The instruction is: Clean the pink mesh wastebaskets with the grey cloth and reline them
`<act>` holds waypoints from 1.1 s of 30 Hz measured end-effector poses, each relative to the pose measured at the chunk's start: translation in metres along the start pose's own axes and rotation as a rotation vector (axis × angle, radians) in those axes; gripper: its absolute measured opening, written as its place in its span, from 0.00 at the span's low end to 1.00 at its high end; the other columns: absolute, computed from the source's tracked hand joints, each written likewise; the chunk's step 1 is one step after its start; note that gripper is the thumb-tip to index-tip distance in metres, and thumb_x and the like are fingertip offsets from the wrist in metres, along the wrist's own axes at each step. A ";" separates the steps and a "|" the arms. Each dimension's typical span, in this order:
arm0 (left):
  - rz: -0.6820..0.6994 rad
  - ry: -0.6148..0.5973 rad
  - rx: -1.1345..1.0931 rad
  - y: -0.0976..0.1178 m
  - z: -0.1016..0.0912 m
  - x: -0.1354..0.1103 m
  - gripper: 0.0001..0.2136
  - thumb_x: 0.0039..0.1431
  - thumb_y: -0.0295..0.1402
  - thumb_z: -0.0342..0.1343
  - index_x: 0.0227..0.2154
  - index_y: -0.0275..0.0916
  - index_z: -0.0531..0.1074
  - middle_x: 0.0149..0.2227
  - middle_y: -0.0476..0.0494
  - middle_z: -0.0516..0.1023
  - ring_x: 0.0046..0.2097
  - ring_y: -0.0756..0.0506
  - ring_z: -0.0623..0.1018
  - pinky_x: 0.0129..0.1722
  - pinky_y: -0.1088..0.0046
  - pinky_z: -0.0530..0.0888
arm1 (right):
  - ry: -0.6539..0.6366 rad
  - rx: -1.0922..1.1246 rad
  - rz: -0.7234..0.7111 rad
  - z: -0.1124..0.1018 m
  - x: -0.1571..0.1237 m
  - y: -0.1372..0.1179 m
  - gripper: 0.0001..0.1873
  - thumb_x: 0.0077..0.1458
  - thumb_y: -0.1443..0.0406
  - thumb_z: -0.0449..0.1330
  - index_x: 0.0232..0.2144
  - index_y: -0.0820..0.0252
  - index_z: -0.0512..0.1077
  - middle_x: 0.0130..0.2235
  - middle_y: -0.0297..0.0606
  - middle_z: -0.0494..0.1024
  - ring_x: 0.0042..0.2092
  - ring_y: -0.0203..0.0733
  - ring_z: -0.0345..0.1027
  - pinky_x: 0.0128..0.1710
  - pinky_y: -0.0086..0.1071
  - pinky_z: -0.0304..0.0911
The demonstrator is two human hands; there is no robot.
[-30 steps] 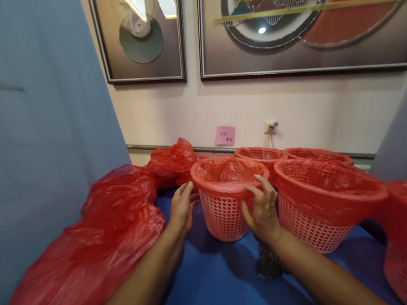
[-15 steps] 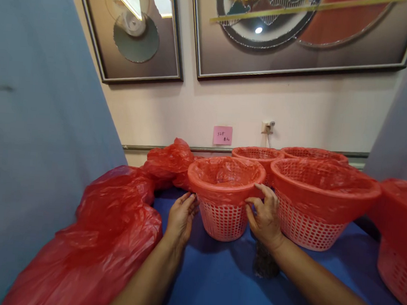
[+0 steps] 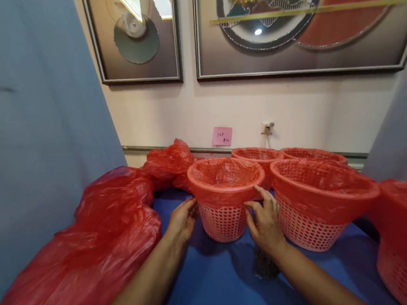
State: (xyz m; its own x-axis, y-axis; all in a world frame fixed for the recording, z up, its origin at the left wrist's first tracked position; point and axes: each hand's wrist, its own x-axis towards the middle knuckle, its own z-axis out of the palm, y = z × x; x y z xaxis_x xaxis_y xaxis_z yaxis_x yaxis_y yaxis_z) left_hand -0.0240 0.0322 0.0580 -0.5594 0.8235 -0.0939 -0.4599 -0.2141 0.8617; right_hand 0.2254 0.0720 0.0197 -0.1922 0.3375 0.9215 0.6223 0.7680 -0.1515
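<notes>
A small red perforated plastic basket [image 3: 221, 223] stands upright on a blue-covered table, lined with a thin red plastic bag [image 3: 217, 197] folded down over its rim. At the basket's left side is my left hand [image 3: 182, 220], its fingers loosely curled and apart beside the bag's folded edge; no held thing shows in it. My right hand [image 3: 267, 222] is on the other side, with one finger at the rim and the thumb and another finger closed at the bag's lower edge. Behind and below that hand, a dark, clear-wrapped bundle [image 3: 265, 264] is partly hidden.
A larger lined red basket [image 3: 311, 234] stands close on the right, with another [image 3: 399, 264] at the right edge. Two more baskets sit behind. Crumpled red plastic bags [image 3: 115, 220] lie along the left. A pink note [image 3: 222, 136] and framed pictures hang on the wall.
My left hand has slipped slightly down at the basket's side, its fingers a little less pinched. My right hand stays nearly where it was, and the basket has not visibly moved.
</notes>
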 end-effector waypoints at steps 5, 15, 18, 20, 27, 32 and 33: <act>0.219 0.114 0.119 0.009 -0.003 0.000 0.14 0.53 0.24 0.63 0.43 0.41 0.74 0.52 0.43 0.78 0.52 0.46 0.78 0.46 0.73 0.73 | 0.073 0.051 0.035 -0.014 0.016 -0.008 0.20 0.61 0.69 0.55 0.54 0.54 0.66 0.66 0.50 0.58 0.66 0.59 0.57 0.60 0.61 0.60; 1.371 -0.284 1.058 0.032 0.038 -0.042 0.13 0.62 0.34 0.60 0.49 0.43 0.73 0.67 0.38 0.65 0.71 0.34 0.59 0.69 0.45 0.57 | 0.149 0.253 0.168 -0.026 0.016 -0.032 0.21 0.62 0.67 0.55 0.58 0.52 0.64 0.67 0.48 0.56 0.68 0.56 0.54 0.65 0.59 0.58; 1.390 -0.454 1.212 0.033 0.051 -0.040 0.18 0.60 0.37 0.63 0.51 0.42 0.72 0.66 0.35 0.67 0.71 0.30 0.59 0.67 0.41 0.58 | 0.085 0.232 0.250 -0.016 -0.022 -0.018 0.19 0.63 0.66 0.54 0.56 0.53 0.66 0.66 0.49 0.58 0.67 0.55 0.55 0.64 0.59 0.58; 1.344 -0.523 1.316 0.033 0.058 -0.037 0.16 0.58 0.35 0.64 0.49 0.41 0.72 0.61 0.36 0.73 0.68 0.29 0.63 0.64 0.40 0.60 | 0.020 0.193 0.324 -0.008 -0.050 -0.001 0.17 0.63 0.66 0.53 0.53 0.54 0.68 0.65 0.49 0.59 0.67 0.55 0.55 0.64 0.59 0.58; 1.284 -0.507 1.389 0.039 0.064 -0.027 0.04 0.57 0.29 0.59 0.34 0.41 0.69 0.54 0.38 0.79 0.62 0.32 0.69 0.61 0.42 0.62 | -0.525 0.005 0.717 0.001 -0.100 0.041 0.28 0.58 0.61 0.59 0.60 0.59 0.66 0.67 0.53 0.59 0.66 0.61 0.56 0.62 0.57 0.57; 1.320 -0.526 1.394 0.050 0.066 -0.016 0.04 0.59 0.34 0.57 0.32 0.41 0.69 0.54 0.35 0.78 0.63 0.31 0.69 0.62 0.42 0.63 | -0.801 0.141 0.624 -0.013 -0.085 0.035 0.34 0.47 0.74 0.58 0.58 0.57 0.68 0.59 0.47 0.69 0.59 0.50 0.67 0.59 0.40 0.60; 1.326 -0.522 1.401 0.051 0.067 -0.015 0.04 0.59 0.34 0.57 0.32 0.41 0.69 0.54 0.35 0.78 0.63 0.31 0.69 0.62 0.42 0.63 | -0.825 0.177 0.608 -0.017 -0.083 0.034 0.33 0.44 0.76 0.57 0.55 0.57 0.71 0.55 0.44 0.72 0.56 0.48 0.70 0.57 0.37 0.61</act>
State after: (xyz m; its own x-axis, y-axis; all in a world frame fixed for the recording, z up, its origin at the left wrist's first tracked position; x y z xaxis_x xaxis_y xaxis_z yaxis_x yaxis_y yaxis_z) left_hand 0.0070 0.0435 0.1368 0.3021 0.6280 0.7172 0.9000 -0.4359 0.0026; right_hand 0.2754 0.0605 -0.0554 -0.3843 0.9107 0.1518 0.6803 0.3904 -0.6203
